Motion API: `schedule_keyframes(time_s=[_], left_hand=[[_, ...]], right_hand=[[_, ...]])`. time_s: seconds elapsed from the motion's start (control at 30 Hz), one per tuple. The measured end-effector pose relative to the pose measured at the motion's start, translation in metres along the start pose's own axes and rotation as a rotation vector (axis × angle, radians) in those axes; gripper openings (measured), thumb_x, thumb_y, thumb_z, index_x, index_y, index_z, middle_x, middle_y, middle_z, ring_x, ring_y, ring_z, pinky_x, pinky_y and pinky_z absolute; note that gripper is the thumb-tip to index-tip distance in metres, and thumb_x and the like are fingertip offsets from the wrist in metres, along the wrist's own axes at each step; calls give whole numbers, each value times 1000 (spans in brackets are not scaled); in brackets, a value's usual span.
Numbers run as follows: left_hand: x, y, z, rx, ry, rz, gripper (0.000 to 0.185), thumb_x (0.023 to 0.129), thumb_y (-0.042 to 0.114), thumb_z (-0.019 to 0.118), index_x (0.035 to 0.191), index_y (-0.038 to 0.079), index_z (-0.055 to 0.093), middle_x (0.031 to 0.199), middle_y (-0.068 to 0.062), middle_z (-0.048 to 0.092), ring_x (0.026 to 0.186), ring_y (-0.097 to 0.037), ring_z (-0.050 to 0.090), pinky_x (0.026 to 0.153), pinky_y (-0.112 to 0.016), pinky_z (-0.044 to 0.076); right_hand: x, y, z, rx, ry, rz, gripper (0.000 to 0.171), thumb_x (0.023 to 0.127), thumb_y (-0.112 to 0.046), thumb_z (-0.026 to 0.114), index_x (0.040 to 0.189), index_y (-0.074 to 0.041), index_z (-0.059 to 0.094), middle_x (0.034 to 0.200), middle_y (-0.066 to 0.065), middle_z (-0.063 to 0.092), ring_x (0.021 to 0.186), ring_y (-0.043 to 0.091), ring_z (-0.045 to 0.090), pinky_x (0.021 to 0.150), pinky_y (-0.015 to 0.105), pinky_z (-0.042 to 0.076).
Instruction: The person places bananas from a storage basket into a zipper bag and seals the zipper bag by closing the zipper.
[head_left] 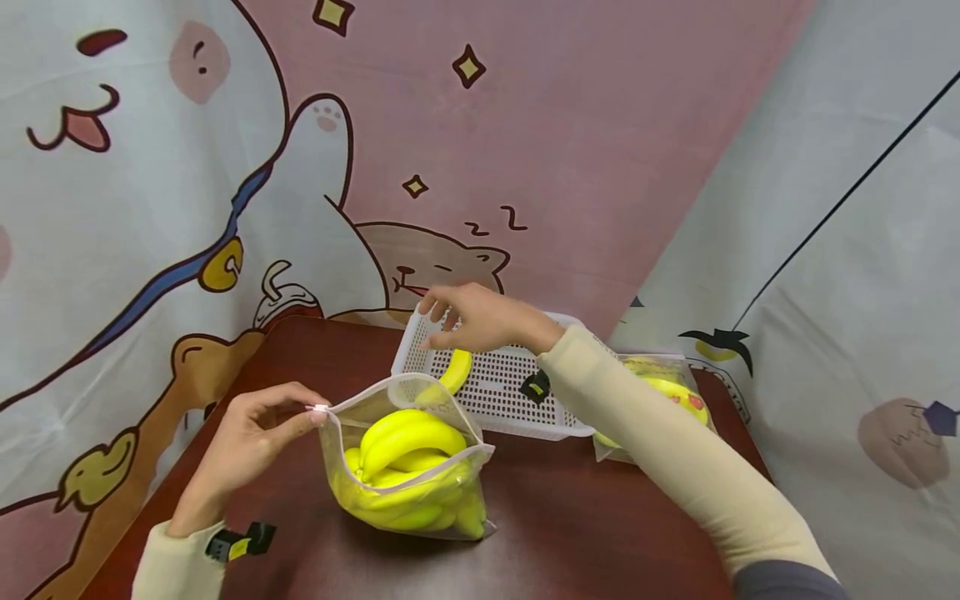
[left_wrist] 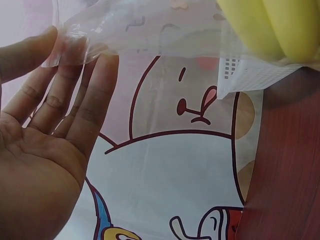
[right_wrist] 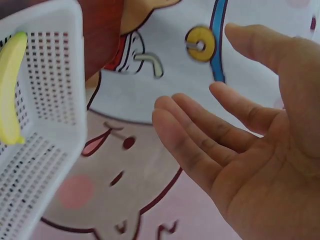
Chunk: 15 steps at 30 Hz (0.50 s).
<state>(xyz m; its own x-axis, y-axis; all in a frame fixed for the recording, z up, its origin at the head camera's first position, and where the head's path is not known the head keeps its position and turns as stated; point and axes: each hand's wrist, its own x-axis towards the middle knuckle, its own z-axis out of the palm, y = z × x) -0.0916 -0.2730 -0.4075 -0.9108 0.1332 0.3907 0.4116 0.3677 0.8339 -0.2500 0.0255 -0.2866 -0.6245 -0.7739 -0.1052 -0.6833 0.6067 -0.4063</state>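
Note:
In the head view my left hand [head_left: 251, 433] pinches the slider corner of a clear zip bag [head_left: 480, 492], its mouth spread wide. Inside the bag lie several yellow bananas [head_left: 412, 437]. The left wrist view has thumb and fingers of the left hand [left_wrist: 55, 130] meeting on the bag's plastic film [left_wrist: 145, 30]. Above the white perforated basket [head_left: 510, 425] hovers my right hand [head_left: 480, 321], its fingers loosely bent around nothing. One banana [head_left: 456, 371] rests in that basket, partly seen behind the bag. The right wrist view gives the right hand [right_wrist: 240, 150] apart from the basket's rim.
Right of the basket, a second clear bag [head_left: 678, 396] with yellow fruit sits on the dark red table [head_left: 585, 517], partly hidden by my right forearm. A printed cartoon curtain [head_left: 562, 150] rises behind the table.

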Motion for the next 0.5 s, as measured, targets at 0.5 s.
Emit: schedule_keyframes(time_s=[0.5], left_hand=[[1, 0, -1, 0, -16, 13, 14, 93, 2, 73, 99, 14, 75, 94, 2, 75, 80, -18, 67, 65, -27, 57]], right_hand=[[30, 88, 36, 298, 131, 340, 65, 95, -46, 70, 148, -17, 46, 139, 11, 60, 125, 31, 60, 104, 50, 52]])
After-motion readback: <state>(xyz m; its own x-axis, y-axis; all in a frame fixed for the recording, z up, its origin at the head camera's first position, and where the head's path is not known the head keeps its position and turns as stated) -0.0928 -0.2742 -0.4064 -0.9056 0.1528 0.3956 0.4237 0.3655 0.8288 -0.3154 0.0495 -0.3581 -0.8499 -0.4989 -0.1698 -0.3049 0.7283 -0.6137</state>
